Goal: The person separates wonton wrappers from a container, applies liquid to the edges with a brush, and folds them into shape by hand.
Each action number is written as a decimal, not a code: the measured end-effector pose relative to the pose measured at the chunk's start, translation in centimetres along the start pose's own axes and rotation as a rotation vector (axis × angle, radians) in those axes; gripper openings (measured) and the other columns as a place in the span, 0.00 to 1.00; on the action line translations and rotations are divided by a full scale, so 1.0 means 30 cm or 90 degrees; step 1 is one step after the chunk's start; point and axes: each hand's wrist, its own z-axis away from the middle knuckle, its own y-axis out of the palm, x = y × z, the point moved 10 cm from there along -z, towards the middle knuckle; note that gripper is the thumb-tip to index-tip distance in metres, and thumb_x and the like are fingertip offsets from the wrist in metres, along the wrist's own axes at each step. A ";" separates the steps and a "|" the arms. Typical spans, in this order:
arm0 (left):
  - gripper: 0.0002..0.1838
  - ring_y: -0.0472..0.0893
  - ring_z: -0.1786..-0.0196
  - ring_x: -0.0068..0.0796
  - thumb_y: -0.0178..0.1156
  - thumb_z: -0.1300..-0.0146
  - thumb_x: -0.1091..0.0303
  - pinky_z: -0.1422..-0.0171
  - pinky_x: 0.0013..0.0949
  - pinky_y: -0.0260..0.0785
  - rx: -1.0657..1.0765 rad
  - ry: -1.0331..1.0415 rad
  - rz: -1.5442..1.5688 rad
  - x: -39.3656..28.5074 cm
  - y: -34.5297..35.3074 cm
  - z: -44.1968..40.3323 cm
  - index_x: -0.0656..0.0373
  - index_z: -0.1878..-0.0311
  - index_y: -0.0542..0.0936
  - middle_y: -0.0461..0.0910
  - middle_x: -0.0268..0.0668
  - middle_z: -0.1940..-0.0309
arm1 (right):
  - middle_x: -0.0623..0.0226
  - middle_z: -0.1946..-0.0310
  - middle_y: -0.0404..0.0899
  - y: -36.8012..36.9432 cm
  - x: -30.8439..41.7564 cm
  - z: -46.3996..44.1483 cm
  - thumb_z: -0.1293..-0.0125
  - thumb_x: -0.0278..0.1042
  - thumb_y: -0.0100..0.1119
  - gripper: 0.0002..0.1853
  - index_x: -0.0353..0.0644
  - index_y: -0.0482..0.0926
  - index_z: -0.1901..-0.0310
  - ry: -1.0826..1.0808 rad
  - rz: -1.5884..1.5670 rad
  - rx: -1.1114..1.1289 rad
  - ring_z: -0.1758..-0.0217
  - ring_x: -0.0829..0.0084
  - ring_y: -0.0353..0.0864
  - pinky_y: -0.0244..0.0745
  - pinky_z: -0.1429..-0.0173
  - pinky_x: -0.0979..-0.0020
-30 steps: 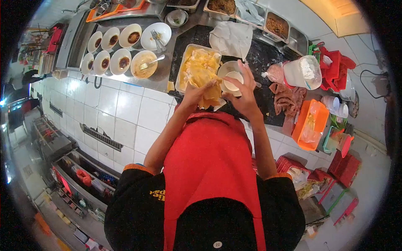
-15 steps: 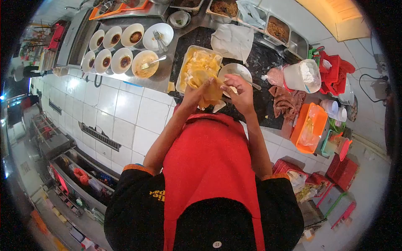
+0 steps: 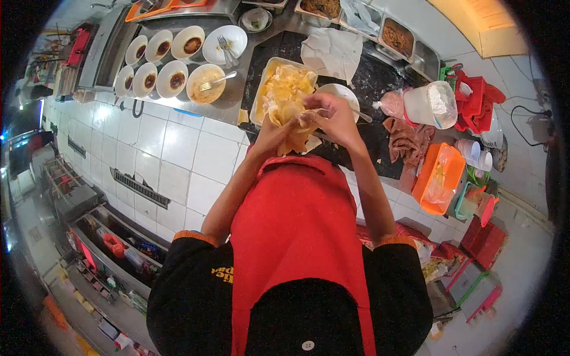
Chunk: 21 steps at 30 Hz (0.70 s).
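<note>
My left hand (image 3: 272, 134) is closed around thin yellow wonton wrappers (image 3: 291, 141), whose lower part hangs beneath the fingers. My right hand (image 3: 335, 115) pinches the upper edge of the wrapper, which looks gathered up between both hands. Just beyond them stands a white tray (image 3: 256, 105) heaped with folded yellow wontons (image 3: 288, 83). Partly hidden behind my right hand is a white bowl (image 3: 341, 92), with a spoon handle (image 3: 362, 116) sticking out to the right. Whether filling sits inside the wrapper, I cannot tell.
Several white bowls (image 3: 172, 80) with dark sauce line the steel counter at left, beside a plate with forks (image 3: 227, 50). A white cloth (image 3: 332, 53) and metal food pans (image 3: 396, 38) lie behind. On the right are a brown rag (image 3: 407, 139), a flour tub (image 3: 430, 105) and an orange basket (image 3: 438, 178).
My right hand has moved left onto the wrapper. The sheet, spread flatter before, is now gathered up between the fingers of both hands.
</note>
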 end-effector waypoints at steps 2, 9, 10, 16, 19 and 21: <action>0.28 0.83 0.43 0.31 0.65 0.27 0.63 0.46 0.35 0.81 -0.050 -0.102 0.101 0.058 -0.051 0.007 0.60 0.29 0.67 0.80 0.40 0.41 | 0.68 0.60 0.86 0.011 -0.029 -0.017 0.34 0.22 0.70 0.16 0.33 0.79 0.47 0.052 0.046 0.033 0.56 0.77 0.86 0.81 0.50 0.75; 0.22 0.84 0.56 0.41 0.53 0.23 0.44 0.48 0.50 0.83 -0.135 -0.137 0.312 0.191 -0.317 0.054 0.51 0.39 0.71 0.80 0.40 0.51 | 0.63 0.70 0.84 -0.087 -0.113 -0.102 0.36 0.22 0.67 0.10 0.35 0.78 0.55 -0.045 0.244 -0.046 0.65 0.74 0.86 0.81 0.59 0.72; 0.22 0.84 0.56 0.41 0.53 0.23 0.44 0.48 0.50 0.83 -0.138 -0.137 0.312 0.188 -0.352 0.067 0.51 0.39 0.71 0.80 0.40 0.51 | 0.62 0.70 0.84 -0.096 -0.107 -0.108 0.36 0.21 0.66 0.10 0.36 0.78 0.54 -0.073 0.353 -0.066 0.65 0.74 0.86 0.81 0.59 0.72; 0.22 0.83 0.54 0.37 0.52 0.22 0.45 0.45 0.52 0.81 -0.187 -0.020 0.459 0.083 -0.494 0.137 0.51 0.38 0.70 0.78 0.39 0.49 | 0.62 0.66 0.86 0.089 -0.259 -0.157 0.40 0.24 0.70 0.13 0.35 0.81 0.53 0.038 0.014 0.046 0.63 0.75 0.86 0.81 0.56 0.72; 0.23 0.82 0.53 0.38 0.50 0.21 0.45 0.43 0.53 0.80 -0.179 -0.014 0.475 0.053 -0.475 0.137 0.52 0.35 0.69 0.78 0.40 0.48 | 0.63 0.63 0.86 0.105 -0.306 -0.182 0.41 0.27 0.74 0.13 0.36 0.83 0.57 -0.052 0.264 -0.053 0.59 0.70 0.87 0.80 0.53 0.67; 0.24 0.82 0.52 0.39 0.49 0.21 0.45 0.43 0.53 0.80 -0.193 -0.015 0.473 0.045 -0.462 0.142 0.53 0.34 0.69 0.78 0.40 0.48 | 0.61 0.62 0.86 0.111 -0.280 -0.156 0.41 0.27 0.73 0.12 0.36 0.83 0.57 -0.131 0.344 -0.114 0.56 0.65 0.86 0.80 0.50 0.64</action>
